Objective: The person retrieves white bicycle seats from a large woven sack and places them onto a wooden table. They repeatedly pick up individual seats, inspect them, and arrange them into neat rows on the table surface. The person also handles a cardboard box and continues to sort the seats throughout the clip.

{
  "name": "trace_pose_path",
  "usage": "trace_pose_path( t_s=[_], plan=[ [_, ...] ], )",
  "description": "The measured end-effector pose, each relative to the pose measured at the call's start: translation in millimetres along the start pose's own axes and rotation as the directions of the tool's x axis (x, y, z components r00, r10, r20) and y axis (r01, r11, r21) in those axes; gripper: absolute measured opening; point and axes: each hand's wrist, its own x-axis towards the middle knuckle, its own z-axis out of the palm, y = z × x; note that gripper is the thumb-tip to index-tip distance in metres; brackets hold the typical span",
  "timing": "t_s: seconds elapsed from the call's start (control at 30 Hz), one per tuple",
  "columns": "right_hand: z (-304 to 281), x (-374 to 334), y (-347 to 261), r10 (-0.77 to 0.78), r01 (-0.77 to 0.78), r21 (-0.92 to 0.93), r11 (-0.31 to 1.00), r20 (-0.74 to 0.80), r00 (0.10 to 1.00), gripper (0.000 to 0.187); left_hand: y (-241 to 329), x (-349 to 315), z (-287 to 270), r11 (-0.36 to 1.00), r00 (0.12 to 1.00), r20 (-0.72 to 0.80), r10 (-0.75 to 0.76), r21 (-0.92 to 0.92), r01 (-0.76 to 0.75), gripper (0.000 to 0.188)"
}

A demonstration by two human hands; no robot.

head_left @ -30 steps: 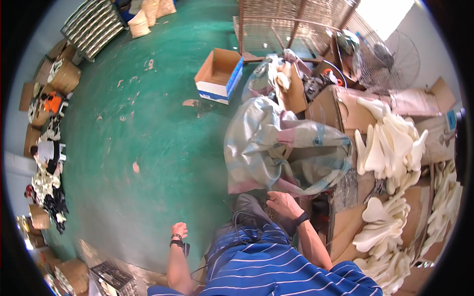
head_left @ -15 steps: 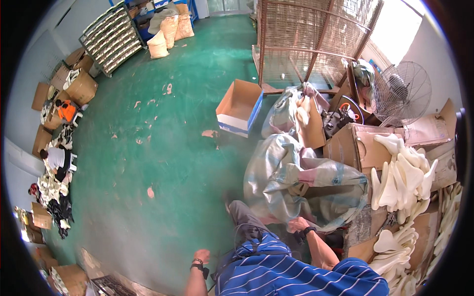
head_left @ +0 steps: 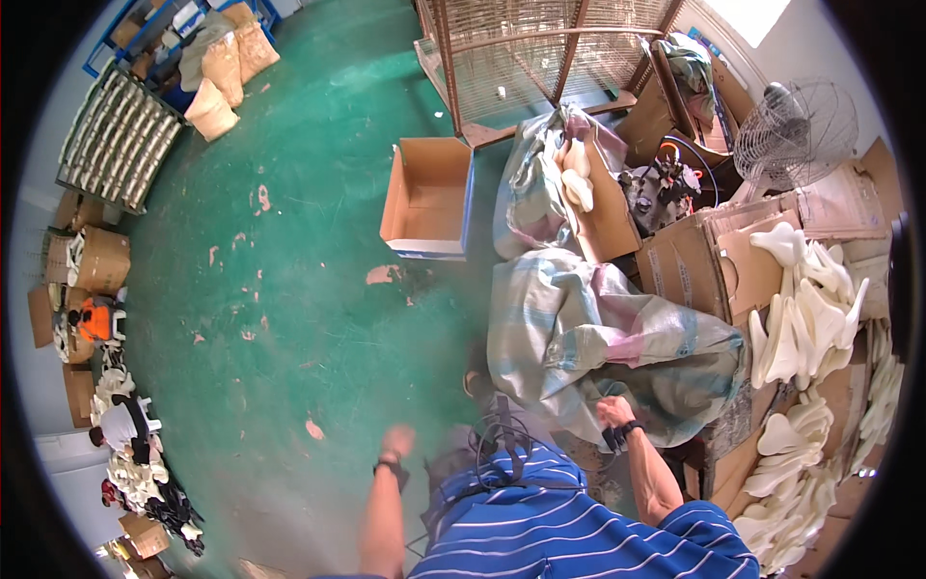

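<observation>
Now the right hand had come over the near edge of the sack, having been just short of it a second ago; the left hand had lifted, blurred, over the green floor, well apart from the sack. So only the right was placed to work the sack. Its fingers looked curled, but couldn't tell if they pinched the cloth; left showed nothing held, finger state too blurred. Sack lay slumped right of the legs, its mouth sagging toward the near right, dark inside, contents not visible. Farther off, a white-blue box stood with its brown inside showing. Behind the sack, a second sack had pale pieces at its top, against cardboard. To the right, more pale shapes were heaped by a carton; far left, a rack held rows of light items.
</observation>
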Motion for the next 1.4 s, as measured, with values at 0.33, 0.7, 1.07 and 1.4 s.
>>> trace_pose_path(
  t_s=[0.33, 0.7, 1.07, 1.4],
  plan=[
    [-27, 19, -184, -0.023, 0.115, 0.289, 0.950, -0.303, 0.953, 0.045, 156, 209, -310, 0.600, 0.989, -0.002, -0.146, -0.795, 0.086, 0.054],
    [112, -180, -130, 0.533, -0.493, 0.202, 0.846, -0.364, 0.764, 0.027, 126, 454, -267, 0.110, 0.858, 0.483, -0.174, -0.857, 0.504, 0.045],
    [158, -126, -333, 0.830, -0.765, 0.627, 0.150, 0.341, 0.442, 0.051, 59, 692, -224, -0.477, 0.869, 0.448, -0.212, -0.823, 0.308, 0.060],
    [174, -103, -371, 0.795, -0.406, 0.908, 0.106, 0.168, 0.583, 0.044, 66, 597, -314, -0.208, 0.872, 0.337, -0.355, -0.938, 0.278, 0.045]
  ],
)
